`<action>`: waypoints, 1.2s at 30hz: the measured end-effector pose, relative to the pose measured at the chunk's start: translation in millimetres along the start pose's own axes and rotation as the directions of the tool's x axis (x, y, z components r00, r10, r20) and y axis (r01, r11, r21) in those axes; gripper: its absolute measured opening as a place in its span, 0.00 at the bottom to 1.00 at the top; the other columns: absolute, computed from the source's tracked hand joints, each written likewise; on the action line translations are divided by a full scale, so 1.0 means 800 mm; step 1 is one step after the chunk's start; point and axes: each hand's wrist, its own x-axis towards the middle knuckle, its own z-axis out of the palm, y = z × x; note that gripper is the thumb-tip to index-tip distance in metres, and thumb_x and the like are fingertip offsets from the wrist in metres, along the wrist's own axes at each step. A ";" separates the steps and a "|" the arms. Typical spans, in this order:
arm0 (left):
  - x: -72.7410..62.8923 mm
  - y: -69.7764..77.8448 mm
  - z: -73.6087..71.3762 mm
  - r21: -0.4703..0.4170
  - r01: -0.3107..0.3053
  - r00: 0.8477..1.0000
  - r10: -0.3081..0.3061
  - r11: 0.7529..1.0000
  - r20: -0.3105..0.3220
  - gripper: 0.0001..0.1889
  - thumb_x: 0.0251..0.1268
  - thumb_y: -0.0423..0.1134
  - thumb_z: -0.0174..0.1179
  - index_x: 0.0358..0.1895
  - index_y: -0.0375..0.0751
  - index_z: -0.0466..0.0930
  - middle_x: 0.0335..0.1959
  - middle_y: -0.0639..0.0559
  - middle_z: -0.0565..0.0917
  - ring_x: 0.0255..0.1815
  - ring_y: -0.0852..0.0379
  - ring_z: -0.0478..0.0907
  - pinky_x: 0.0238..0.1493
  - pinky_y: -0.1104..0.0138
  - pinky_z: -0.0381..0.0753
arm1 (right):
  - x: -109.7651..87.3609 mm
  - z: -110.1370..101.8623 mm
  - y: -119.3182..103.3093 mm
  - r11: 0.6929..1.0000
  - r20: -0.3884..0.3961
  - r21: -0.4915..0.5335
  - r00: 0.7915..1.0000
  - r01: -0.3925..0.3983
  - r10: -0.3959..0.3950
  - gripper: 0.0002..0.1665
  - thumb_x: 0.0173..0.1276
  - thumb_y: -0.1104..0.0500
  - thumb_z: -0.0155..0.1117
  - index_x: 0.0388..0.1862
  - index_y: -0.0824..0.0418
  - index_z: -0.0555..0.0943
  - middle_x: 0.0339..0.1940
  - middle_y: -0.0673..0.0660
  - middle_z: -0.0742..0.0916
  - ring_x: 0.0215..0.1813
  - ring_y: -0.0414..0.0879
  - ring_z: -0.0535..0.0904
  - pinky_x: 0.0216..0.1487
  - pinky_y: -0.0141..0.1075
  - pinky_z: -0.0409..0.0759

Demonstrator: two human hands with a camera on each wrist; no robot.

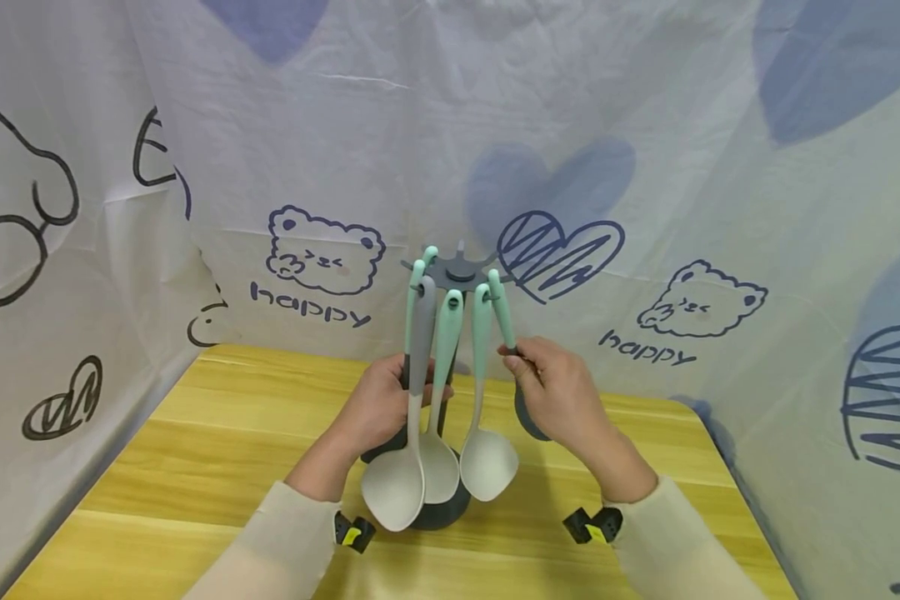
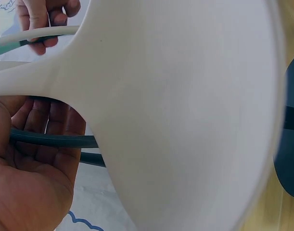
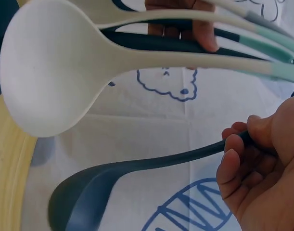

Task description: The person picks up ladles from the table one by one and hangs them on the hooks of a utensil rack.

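Observation:
A dark utensil stand (image 1: 461,271) with a hooked top rises from a round base, with utensils hanging around it. Reaching in behind the pale utensils, my left hand (image 1: 381,404) has its fingers around the dark pole; pale shafts partly cover it. My right hand (image 1: 562,392) pinches a dark ladle (image 3: 89,192) between thumb and fingers, just below its mint handle. That handle's top end overlaps a hook on the stand's right side. At the front hang a large white ladle (image 1: 393,490) with a grey handle, and two pale spoons (image 1: 489,465) with mint handles.
Another dark-headed utensil (image 1: 382,446) hangs at the left, partly behind the large ladle. The stand is on a wood-grain table (image 1: 217,433). A white cloth (image 1: 435,125) with hearts and bear drawings hangs close behind and along both sides.

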 end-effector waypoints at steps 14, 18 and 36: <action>0.001 0.002 0.002 -0.007 -0.014 1.000 0.014 1.000 0.004 0.10 0.66 0.41 0.74 0.48 0.46 0.89 0.46 0.51 0.91 0.52 0.51 0.87 0.53 0.55 0.85 | 0.001 0.014 0.000 0.973 0.084 0.231 0.996 -0.004 -0.016 0.11 0.81 0.63 0.60 0.34 0.57 0.80 0.26 0.51 0.78 0.30 0.43 0.73 0.33 0.35 0.74; 0.002 0.002 0.001 -0.007 -0.016 1.000 0.016 1.000 0.013 0.10 0.67 0.42 0.74 0.48 0.47 0.89 0.46 0.53 0.91 0.53 0.51 0.87 0.54 0.54 0.84 | 0.000 0.015 -0.003 0.965 0.096 0.262 0.995 -0.018 -0.008 0.09 0.81 0.63 0.60 0.39 0.58 0.85 0.27 0.54 0.82 0.30 0.43 0.75 0.33 0.35 0.77; 0.001 0.006 -0.004 0.015 0.020 0.999 -0.020 1.000 0.028 0.10 0.66 0.46 0.74 0.46 0.49 0.89 0.47 0.53 0.91 0.53 0.49 0.85 0.53 0.53 0.83 | -0.007 0.022 -0.004 0.964 0.063 0.241 0.993 -0.114 0.101 0.13 0.81 0.58 0.64 0.57 0.59 0.87 0.41 0.52 0.89 0.39 0.47 0.82 0.37 0.35 0.81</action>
